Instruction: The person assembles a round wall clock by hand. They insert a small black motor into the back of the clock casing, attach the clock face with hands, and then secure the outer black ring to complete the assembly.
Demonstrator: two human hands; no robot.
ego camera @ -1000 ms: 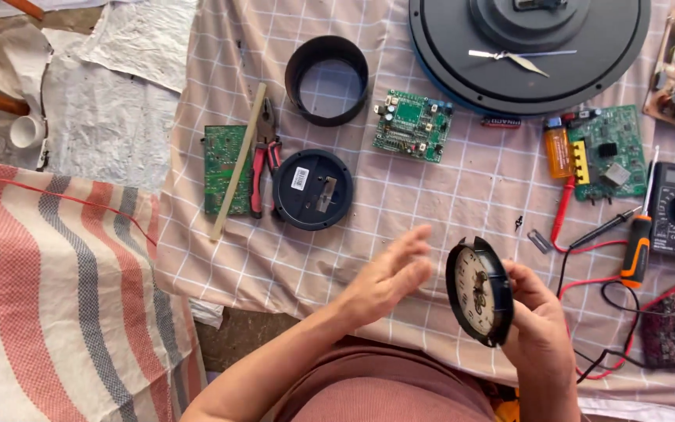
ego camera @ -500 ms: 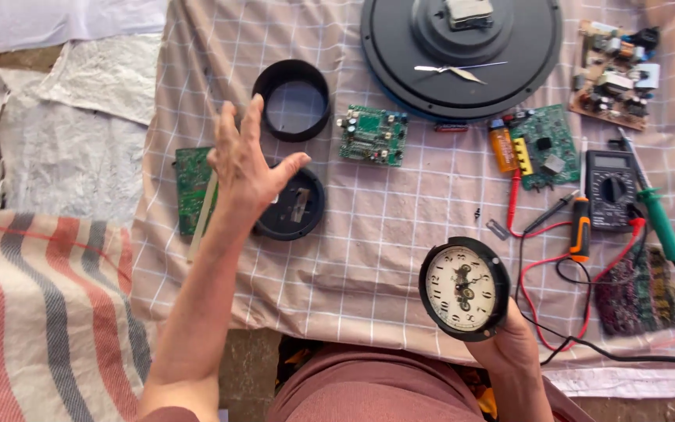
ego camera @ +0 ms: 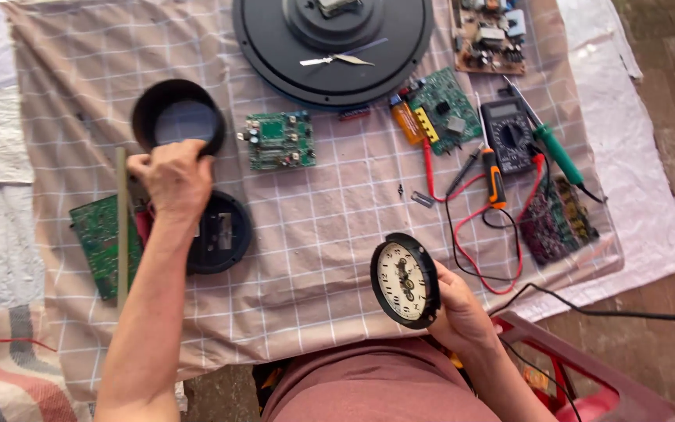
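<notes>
Holding a small round clock upright at the near edge of the checked cloth, dial tilted to the left; right hand clamped on its black rim from behind. Left hand lowered, fingers curled, onto red-handled pliers just beside a black round back cover; whether closed on them cannot be told. Nearby: black ring, green circuit board, large clock plate, multimeter. Clock probably light and stiff, its open dial and gears fragile: best gripped by the rim, never the face.
</notes>
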